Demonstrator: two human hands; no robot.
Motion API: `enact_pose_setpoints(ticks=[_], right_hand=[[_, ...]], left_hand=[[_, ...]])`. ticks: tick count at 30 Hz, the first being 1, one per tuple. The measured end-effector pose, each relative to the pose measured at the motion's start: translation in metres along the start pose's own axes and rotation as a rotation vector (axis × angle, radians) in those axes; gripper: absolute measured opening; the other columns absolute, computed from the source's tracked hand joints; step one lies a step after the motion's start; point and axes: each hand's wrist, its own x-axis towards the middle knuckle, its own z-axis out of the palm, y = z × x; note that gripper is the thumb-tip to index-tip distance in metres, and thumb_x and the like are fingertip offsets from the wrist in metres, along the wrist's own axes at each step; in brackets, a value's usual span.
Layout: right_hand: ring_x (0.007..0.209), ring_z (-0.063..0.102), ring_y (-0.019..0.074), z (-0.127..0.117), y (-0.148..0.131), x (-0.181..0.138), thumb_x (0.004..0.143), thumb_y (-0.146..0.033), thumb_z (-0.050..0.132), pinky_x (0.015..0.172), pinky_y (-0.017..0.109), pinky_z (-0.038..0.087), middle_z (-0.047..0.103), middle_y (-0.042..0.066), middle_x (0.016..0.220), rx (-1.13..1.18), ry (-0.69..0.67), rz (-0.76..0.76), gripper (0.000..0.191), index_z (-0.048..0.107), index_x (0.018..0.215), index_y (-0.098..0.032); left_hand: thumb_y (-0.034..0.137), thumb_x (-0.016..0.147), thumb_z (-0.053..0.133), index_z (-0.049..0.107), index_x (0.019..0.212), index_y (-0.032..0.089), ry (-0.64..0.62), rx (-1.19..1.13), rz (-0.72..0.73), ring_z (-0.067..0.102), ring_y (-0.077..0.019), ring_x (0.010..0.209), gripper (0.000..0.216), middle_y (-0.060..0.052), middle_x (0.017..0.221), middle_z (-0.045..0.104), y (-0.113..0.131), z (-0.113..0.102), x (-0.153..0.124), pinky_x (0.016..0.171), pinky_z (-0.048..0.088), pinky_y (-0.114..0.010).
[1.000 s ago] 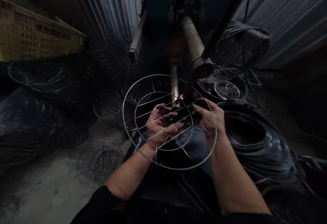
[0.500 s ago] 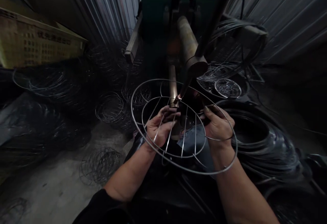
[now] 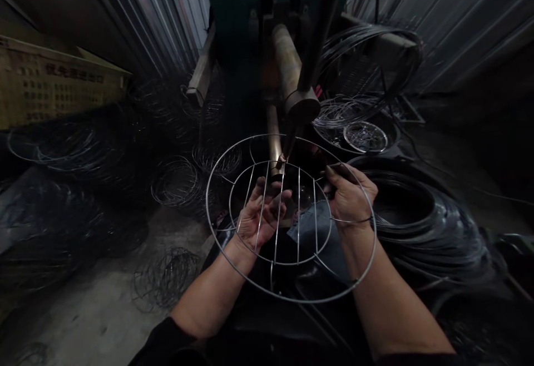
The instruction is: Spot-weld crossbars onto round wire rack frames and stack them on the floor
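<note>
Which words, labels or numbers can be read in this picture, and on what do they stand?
On the yellowish cardboard box: a row of dark printed characters above a grid of small print, both too blurred to read.
On the round silver wire frame: none.

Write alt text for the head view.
A round wire frame is held up under a pointed machine tip, the left hand spread open beneath its bars, the right hand gripping it. Dark wire coils and loose rings lie around.
</note>
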Motion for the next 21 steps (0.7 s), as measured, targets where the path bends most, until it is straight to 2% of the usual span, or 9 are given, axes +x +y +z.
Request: enact_pose_setpoints(ticks=[4,7,10,14,18,21], right_hand=[[0.036,0.042,0.0060,0.002,-0.002,-0.003,0.052,-0.021,0.082,0.034,0.020,0.029,0.063,-0.003,0.055,-0.031,0.010,-0.022,0.020,0.071,0.069,-0.019],[0.038,0.041,0.0053,0.003,-0.002,-0.005,0.052,-0.020,0.082,0.036,0.020,0.029,0.062,-0.004,0.054,-0.044,0.007,-0.059,0.019,0.072,0.068,-0.019],[0.039,0.042,0.0058,0.005,-0.002,-0.006,0.052,-0.021,0.082,0.037,0.020,0.029,0.063,-0.003,0.055,-0.042,0.028,-0.056,0.018,0.072,0.068,-0.019],[0.036,0.039,0.0051,0.003,-0.003,-0.004,0.051,-0.023,0.082,0.033,0.020,0.025,0.063,-0.003,0.054,-0.052,0.053,-0.036,0.019,0.070,0.066,-0.018],[0.034,0.040,0.0052,-0.008,-0.002,0.000,0.052,-0.025,0.082,0.032,0.020,0.026,0.066,-0.002,0.057,-0.082,-0.091,0.037,0.022,0.071,0.070,-0.018],[0.034,0.041,0.0050,-0.014,0.000,0.000,0.051,-0.022,0.082,0.032,0.019,0.025,0.067,-0.001,0.059,-0.047,-0.121,0.037,0.021,0.071,0.068,-0.018]], left_hand=[[0.041,0.064,0.079,0.058,0.120,0.031,-0.092,0.043,-0.072,0.054,-0.0235,0.120,0.060,-0.004,0.134,0.054,-0.004,0.000,0.002,0.090,0.046,-0.032],[0.057,0.060,0.078,0.054,0.126,0.033,-0.211,0.008,-0.175,0.053,-0.0277,0.122,0.074,-0.006,0.135,0.053,-0.010,-0.002,0.002,0.092,0.046,-0.037],[0.069,0.060,0.071,0.053,0.126,0.037,-0.246,-0.010,-0.197,0.058,-0.0266,0.115,0.075,-0.005,0.137,0.052,-0.014,-0.004,0.000,0.087,0.047,-0.037],[0.068,0.061,0.071,0.054,0.125,0.036,-0.238,0.064,-0.193,0.061,-0.0250,0.106,0.073,-0.005,0.142,0.047,-0.014,-0.004,0.000,0.082,0.048,-0.036],[0.069,0.062,0.069,0.056,0.123,0.033,-0.192,0.075,-0.206,0.062,-0.0220,0.094,0.072,-0.007,0.132,0.054,-0.014,-0.004,0.002,0.080,0.049,-0.038],[0.063,0.060,0.073,0.057,0.120,0.035,-0.168,0.087,-0.207,0.061,-0.0194,0.086,0.067,-0.005,0.123,0.060,-0.014,-0.004,0.001,0.077,0.049,-0.036]])
